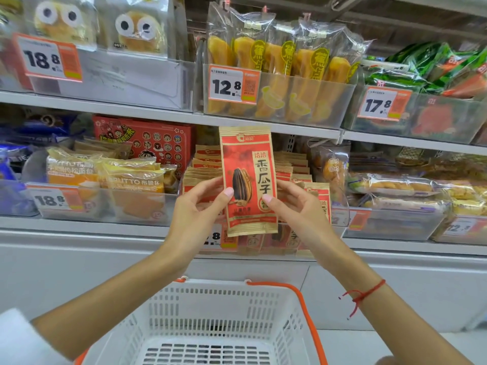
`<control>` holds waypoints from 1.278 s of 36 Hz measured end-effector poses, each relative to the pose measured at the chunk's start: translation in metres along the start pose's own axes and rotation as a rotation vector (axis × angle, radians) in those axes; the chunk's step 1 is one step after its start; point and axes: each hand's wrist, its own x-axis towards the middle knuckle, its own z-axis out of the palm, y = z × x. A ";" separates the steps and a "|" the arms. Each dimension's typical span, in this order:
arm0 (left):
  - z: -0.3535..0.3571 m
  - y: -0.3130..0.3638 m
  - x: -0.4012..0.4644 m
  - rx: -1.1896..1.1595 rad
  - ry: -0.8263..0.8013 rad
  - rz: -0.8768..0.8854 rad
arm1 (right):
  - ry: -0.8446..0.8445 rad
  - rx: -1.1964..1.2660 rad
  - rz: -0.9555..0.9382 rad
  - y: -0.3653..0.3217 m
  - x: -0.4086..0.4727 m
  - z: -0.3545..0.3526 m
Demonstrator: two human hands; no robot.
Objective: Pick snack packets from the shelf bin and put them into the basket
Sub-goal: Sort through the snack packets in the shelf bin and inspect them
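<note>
Shelving: pale metal store shelves (168, 115) stacked with packaged snacks and orange price tags.
Basket: white slotted plastic shopping basket with an orange handle (210, 306), low in the view, beneath both forearms.
Shelf bin: clear plastic bin (340, 219) on the lower shelf, packed with upright red-and-tan packets (299, 177).
Held packet: red and tan paper sunflower-seed packet (249, 180), upright in front of the bin, above the basket.
Left hand (200, 206): pinches the packet's left edge, thumb on the front.
Right hand (297, 206): pinches the right edge likewise.
Bracelet: thin red string (365, 293) on the right wrist.
</note>
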 end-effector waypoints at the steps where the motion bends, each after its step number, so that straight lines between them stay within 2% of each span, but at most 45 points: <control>1: 0.000 0.000 0.000 0.015 0.016 0.014 | -0.002 0.003 -0.003 -0.001 -0.001 0.001; 8: 0.000 0.004 -0.001 0.086 0.065 0.075 | 0.059 -0.006 -0.070 -0.001 -0.002 0.007; 13: -0.002 0.010 -0.002 0.125 0.118 0.108 | 0.147 -0.142 -0.241 -0.004 -0.005 0.012; 17: 0.005 0.019 -0.008 0.118 0.068 0.030 | 0.074 -0.237 -0.325 -0.007 -0.011 0.018; 20: 0.009 0.021 -0.010 0.118 0.082 -0.026 | -0.061 -0.256 -0.268 -0.010 -0.012 0.021; 25: 0.006 0.023 -0.009 0.068 0.043 -0.024 | -0.305 -0.090 -0.003 -0.012 -0.007 0.007; 30: 0.007 0.024 -0.008 0.071 -0.052 0.008 | -0.385 0.027 0.076 -0.008 -0.005 -0.001; 34: 0.004 0.022 -0.008 0.064 -0.088 0.036 | -0.324 -0.027 0.020 -0.011 -0.006 0.000; 39: 0.003 0.022 -0.008 0.108 0.039 0.104 | -0.005 -0.291 -0.102 -0.012 -0.007 0.005; 41: 0.003 0.021 -0.008 0.101 0.084 0.119 | 0.072 -0.419 -0.157 -0.010 -0.009 0.010; 43: 0.004 0.019 -0.007 0.076 0.100 0.125 | 0.087 -0.498 -0.208 -0.009 -0.011 0.016; 46: 0.002 0.018 -0.006 0.035 0.100 0.110 | 0.064 -0.490 -0.203 -0.007 -0.012 0.019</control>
